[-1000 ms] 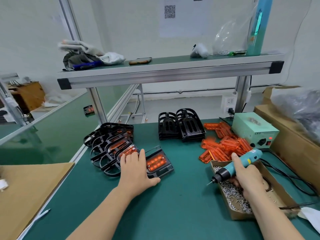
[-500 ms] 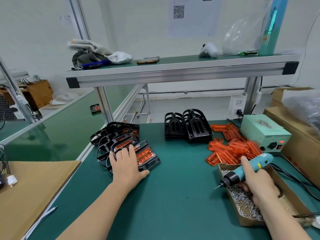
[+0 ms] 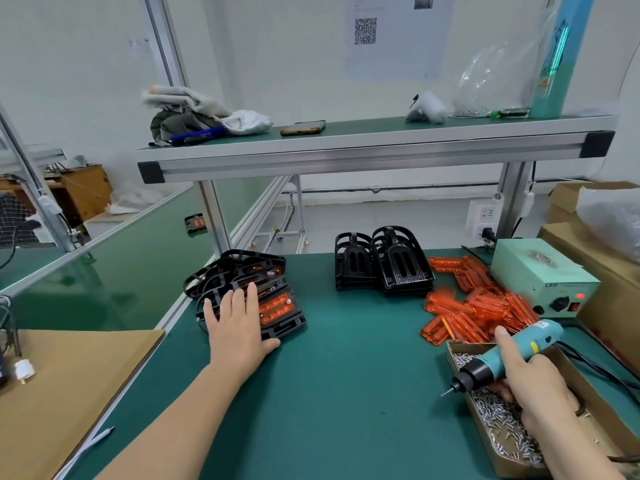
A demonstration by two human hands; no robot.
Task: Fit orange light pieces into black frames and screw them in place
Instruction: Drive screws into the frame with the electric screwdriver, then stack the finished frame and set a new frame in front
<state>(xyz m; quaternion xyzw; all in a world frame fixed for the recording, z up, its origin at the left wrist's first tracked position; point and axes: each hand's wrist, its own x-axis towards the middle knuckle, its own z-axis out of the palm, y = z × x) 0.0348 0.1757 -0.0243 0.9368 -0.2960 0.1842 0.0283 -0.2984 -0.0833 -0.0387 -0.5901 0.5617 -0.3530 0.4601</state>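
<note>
Black empty frames (image 3: 401, 268) stand ahead-right of the left hand (image 3: 239, 327), flat-fingered on a finished frame (image 3: 278, 310); right hand (image 3: 533, 382), gripping the screwdriver (image 3: 540, 336), lies nearer the orange pieces (image 3: 478, 306).

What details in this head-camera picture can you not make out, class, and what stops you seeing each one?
Head view: the left hand lies flat over the front frame, hiding its left half and any screws there.
Head view: the right hand grips the screwdriver and covers part of the screw box; the bit tip is too small to show any screw.
Head view: the wall sheet's print is too small to read.
</note>
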